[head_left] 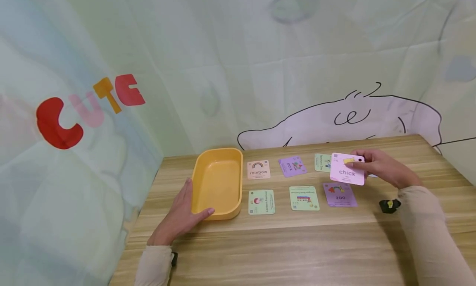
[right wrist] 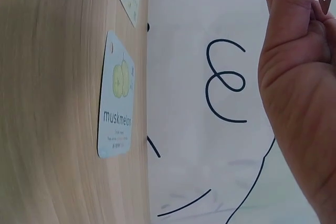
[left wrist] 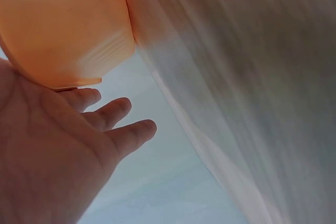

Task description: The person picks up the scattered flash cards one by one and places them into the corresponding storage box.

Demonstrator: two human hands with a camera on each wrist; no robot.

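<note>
My right hand (head_left: pixel 383 166) pinches a pink "chick" flashcard (head_left: pixel 347 175) by its right side, the thumb over its front. It is held up above the table, overlapping a green "Teachers' Day" card (head_left: pixel 322 162) in the head view. Below it lies a purple "zoo" card (head_left: pixel 340 195). My left hand (head_left: pixel 182 211) rests against the yellow tray (head_left: pixel 196 178) at its near left corner, thumb at the front rim. In the left wrist view its fingers stretch out loosely beside the tray wall (left wrist: pixel 68 30). A "muskmelon" card (right wrist: pixel 116 100) lies under the right wrist.
Left of the zoo card lie a "rainbow" card (head_left: pixel 258 170), a purple "park" card (head_left: pixel 292 166), a "Lantern Festival" card (head_left: pixel 261 202) and a "Dragon Boat Festival" card (head_left: pixel 304 198). A printed cloth (head_left: pixel 208 71) hangs behind the wooden table (head_left: pixel 260 253).
</note>
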